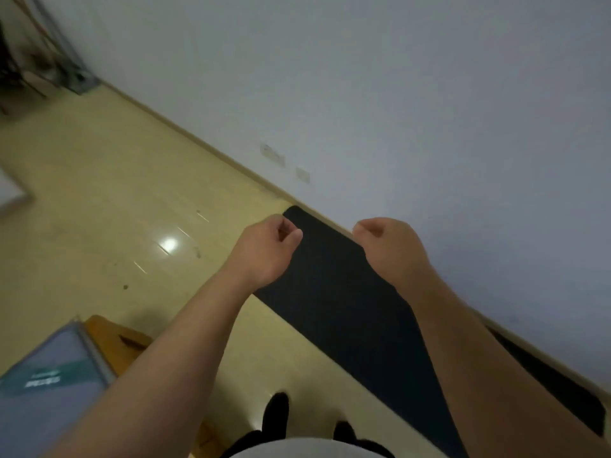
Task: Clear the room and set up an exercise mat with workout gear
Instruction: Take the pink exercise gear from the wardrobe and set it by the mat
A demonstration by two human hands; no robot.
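A black exercise mat (340,309) lies flat on the pale floor, its long side running along the foot of the wall. Its far rounded corner shows just beyond my hands. My left hand (264,252) hovers over the mat's left edge with the fingers curled in and the thumb against the forefinger, and I see nothing in it. My right hand (390,252) hovers over the mat's wall-side edge in a loose fist, also holding nothing visible. My forearms hide part of the mat's near end.
The grey wall carries sockets (272,153) low down near the mat. A blue-grey panel (49,385) and a wooden piece (112,338) lie at the lower left. A metal frame (66,71) stands in the far left corner. My dark-clad feet (276,414) stand beside the mat.
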